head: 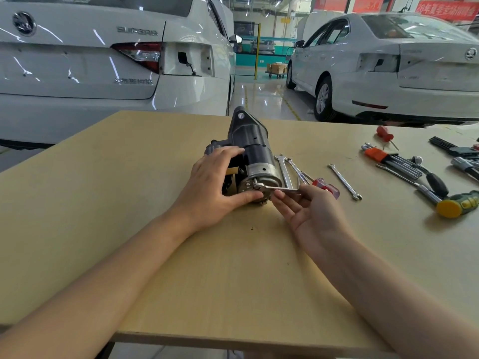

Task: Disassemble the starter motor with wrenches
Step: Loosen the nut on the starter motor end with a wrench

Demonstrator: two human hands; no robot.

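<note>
Hands: left hand (219,182) gripping starter motor (255,156); right hand (308,213) pinching wrench (277,188).
Nearby: spare wrenches (291,171), screwdriver (327,188) lying beside.
Room: counter (129,203) standing before white cars (103,60).

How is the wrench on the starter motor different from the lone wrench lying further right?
The wrench on the motor is held by the right hand, its end set on the starter motor end cap; the lone wrench lies untouched on the table. Both are silver.
</note>
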